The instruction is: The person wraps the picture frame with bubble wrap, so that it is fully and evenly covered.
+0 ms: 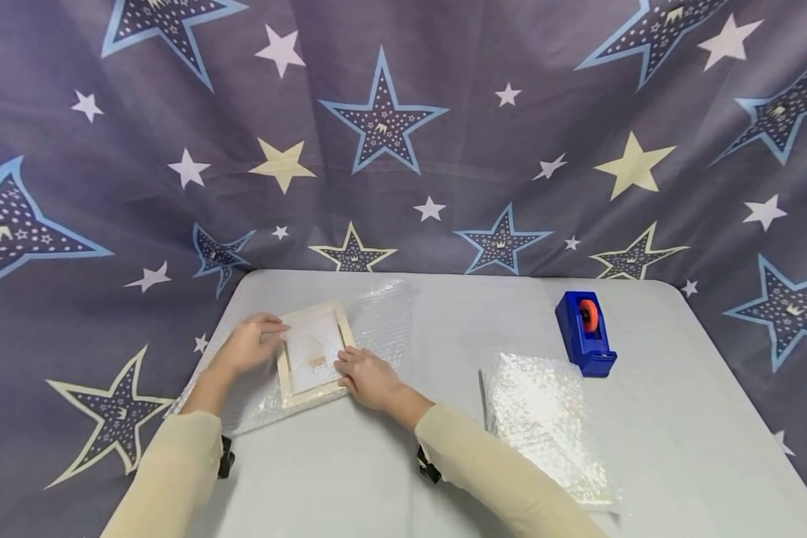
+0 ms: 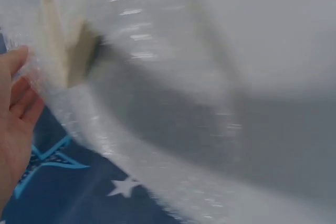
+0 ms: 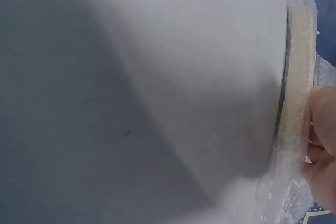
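A picture frame (image 1: 339,320) with a pale wood border and a light print lies on bubble wrap (image 1: 383,314) at the left of the table. My right hand (image 1: 370,377) grips its lower right side, fingertips over the border. In the right wrist view, that hand (image 3: 321,145) is at the frame's edge (image 3: 298,77), with clear wrap along it. My left hand (image 1: 250,345) is at the upper left side, fingers reaching over the border. In the left wrist view, the hand's (image 2: 18,108) relaxed fingers touch the edge of the wrap (image 2: 105,135); its exact contact with the frame is unclear.
A blue tape dispenser (image 1: 588,344) with an orange core stands at the back right. In front of it lies a flat bubble-wrapped bundle (image 1: 545,426). A star-patterned curtain (image 1: 471,164) hangs behind and beside the white table (image 1: 444,329).
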`<action>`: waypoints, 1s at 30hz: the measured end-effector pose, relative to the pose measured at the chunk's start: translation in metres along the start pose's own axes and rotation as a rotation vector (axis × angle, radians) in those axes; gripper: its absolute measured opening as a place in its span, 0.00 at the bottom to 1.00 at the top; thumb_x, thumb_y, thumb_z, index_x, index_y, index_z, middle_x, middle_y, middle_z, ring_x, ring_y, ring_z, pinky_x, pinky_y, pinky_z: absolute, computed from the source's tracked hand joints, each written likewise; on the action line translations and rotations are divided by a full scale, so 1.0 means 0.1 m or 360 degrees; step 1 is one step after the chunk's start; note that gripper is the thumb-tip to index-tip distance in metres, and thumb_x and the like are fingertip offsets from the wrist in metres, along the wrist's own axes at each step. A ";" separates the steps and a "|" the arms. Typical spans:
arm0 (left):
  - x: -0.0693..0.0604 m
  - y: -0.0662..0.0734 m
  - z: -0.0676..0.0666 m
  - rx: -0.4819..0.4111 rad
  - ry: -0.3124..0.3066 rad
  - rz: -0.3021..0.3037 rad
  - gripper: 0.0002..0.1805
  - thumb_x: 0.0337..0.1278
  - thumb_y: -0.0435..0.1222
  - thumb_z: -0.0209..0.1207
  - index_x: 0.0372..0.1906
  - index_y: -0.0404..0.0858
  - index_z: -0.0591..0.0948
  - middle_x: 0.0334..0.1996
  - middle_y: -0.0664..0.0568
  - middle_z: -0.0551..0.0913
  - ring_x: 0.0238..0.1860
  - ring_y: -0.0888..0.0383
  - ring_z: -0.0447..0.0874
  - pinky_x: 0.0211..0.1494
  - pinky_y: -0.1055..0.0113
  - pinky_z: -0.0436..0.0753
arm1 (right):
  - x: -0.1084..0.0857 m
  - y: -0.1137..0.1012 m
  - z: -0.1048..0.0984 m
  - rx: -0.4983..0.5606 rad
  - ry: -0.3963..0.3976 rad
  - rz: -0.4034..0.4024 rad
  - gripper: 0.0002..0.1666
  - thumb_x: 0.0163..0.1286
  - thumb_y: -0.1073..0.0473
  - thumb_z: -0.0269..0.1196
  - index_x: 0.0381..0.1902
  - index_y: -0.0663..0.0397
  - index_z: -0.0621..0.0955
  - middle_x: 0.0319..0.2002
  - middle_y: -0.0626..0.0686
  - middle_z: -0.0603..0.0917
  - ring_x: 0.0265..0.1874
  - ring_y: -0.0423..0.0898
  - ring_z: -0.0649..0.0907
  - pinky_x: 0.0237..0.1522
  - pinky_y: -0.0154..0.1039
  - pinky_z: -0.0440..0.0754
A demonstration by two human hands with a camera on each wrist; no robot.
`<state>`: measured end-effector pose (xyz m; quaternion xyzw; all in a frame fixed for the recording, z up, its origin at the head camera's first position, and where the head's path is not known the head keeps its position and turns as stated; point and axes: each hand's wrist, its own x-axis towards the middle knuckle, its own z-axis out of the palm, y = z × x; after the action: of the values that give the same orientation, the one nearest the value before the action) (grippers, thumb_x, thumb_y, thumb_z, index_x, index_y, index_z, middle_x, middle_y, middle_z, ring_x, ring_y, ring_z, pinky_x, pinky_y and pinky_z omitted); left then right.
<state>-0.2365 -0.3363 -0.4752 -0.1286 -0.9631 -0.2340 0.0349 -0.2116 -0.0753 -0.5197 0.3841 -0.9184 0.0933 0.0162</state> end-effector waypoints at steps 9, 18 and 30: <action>-0.16 -0.02 0.23 0.0317 -0.0097 0.0109 0.13 0.60 0.32 0.59 0.47 0.30 0.84 0.54 0.34 0.81 0.58 0.37 0.78 0.64 0.45 0.75 | -0.01 0.01 0.02 0.0003 0.0006 0.0017 0.22 0.74 0.50 0.52 0.62 0.48 0.77 0.66 0.49 0.75 0.69 0.45 0.71 0.71 0.45 0.70; -0.19 0.00 0.25 0.0365 -0.0131 0.0090 0.16 0.60 0.35 0.60 0.49 0.28 0.81 0.56 0.34 0.80 0.60 0.36 0.76 0.65 0.44 0.74 | -0.02 -0.01 0.03 0.0039 0.0028 0.0024 0.22 0.74 0.51 0.53 0.62 0.49 0.77 0.66 0.50 0.75 0.70 0.46 0.71 0.69 0.44 0.72; -0.22 0.10 0.27 0.0609 -0.0067 0.0339 0.17 0.57 0.36 0.63 0.50 0.31 0.80 0.47 0.37 0.84 0.52 0.41 0.82 0.60 0.48 0.79 | -0.03 -0.01 0.02 0.0039 0.0025 0.0033 0.22 0.74 0.51 0.53 0.61 0.50 0.77 0.66 0.49 0.75 0.69 0.46 0.71 0.70 0.45 0.71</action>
<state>-0.2124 -0.3202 -0.4976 -0.2255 -0.9714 -0.0391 0.0632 -0.2088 -0.0745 -0.5212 0.3739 -0.9211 0.1076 0.0178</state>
